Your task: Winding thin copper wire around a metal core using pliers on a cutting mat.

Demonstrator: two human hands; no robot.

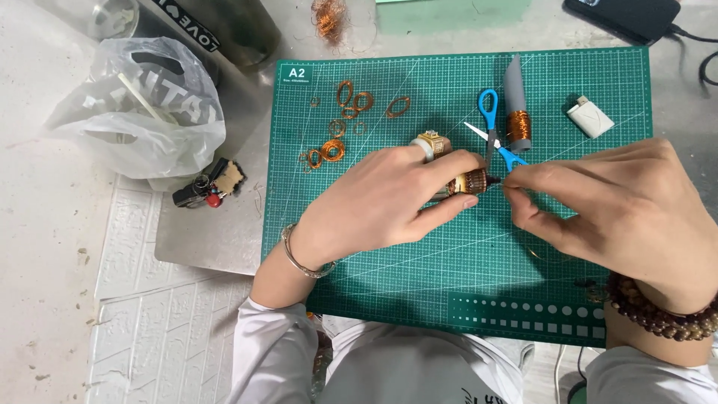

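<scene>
My left hand (385,200) grips a small brown wound motor core (471,182) between thumb and fingers, over a green cutting mat (449,254). It wears rings and a metal bracelet. My right hand (613,206) pinches the right end of the same core with fingertips; a bead bracelet is on that wrist. Blue-handled scissors (493,131) lie just behind the hands.
Several loose copper wire coils (348,120) lie on the mat's upper left. A grey-handled spool of copper wire (517,112) and a small white lighter (589,117) rest at the upper right. A white plastic bag (142,112), a key bunch (209,187) and a dark bottle (224,30) sit left.
</scene>
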